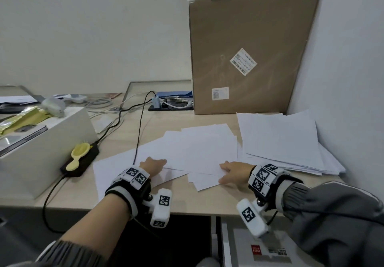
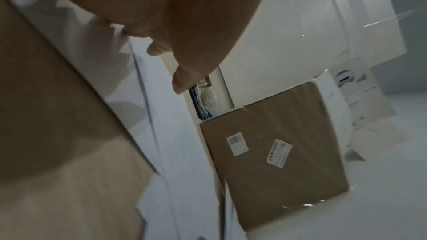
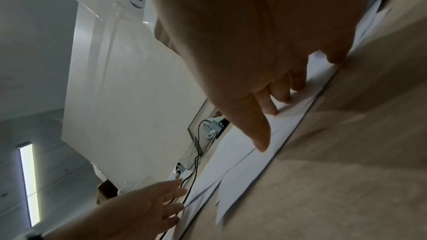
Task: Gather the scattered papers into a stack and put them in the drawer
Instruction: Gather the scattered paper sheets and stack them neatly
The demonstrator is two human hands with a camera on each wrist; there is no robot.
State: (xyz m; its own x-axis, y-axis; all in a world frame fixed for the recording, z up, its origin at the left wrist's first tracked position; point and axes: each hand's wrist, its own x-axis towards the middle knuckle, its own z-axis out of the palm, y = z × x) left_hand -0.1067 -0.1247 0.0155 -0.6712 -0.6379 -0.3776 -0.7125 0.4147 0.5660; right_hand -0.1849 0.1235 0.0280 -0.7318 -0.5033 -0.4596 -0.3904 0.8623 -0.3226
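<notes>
Several white sheets (image 1: 199, 150) lie fanned and overlapping across the middle of the wooden desk (image 1: 128, 196). A thicker, uneven pile of paper (image 1: 280, 140) sits at the right against the wall. My left hand (image 1: 153, 165) rests flat on the left sheets with straight fingers (image 2: 184, 79). My right hand (image 1: 232, 172) presses straight fingers (image 3: 265, 109) on the near right edge of the spread, thumb at the edge. In the right wrist view the left hand (image 3: 157, 205) also shows flat on the sheets (image 3: 242, 167). Below the desk's front edge at the right, a drawer (image 1: 225, 246) stands open.
A tall cardboard box (image 1: 249, 55) stands behind the papers. A white box (image 1: 45, 148) takes up the left. Beside it, a yellow hairbrush (image 1: 79, 155) lies on a black slab. A black cable (image 1: 139, 133) runs over the left sheets. The drawer holds a red-labelled white pack (image 1: 270, 252).
</notes>
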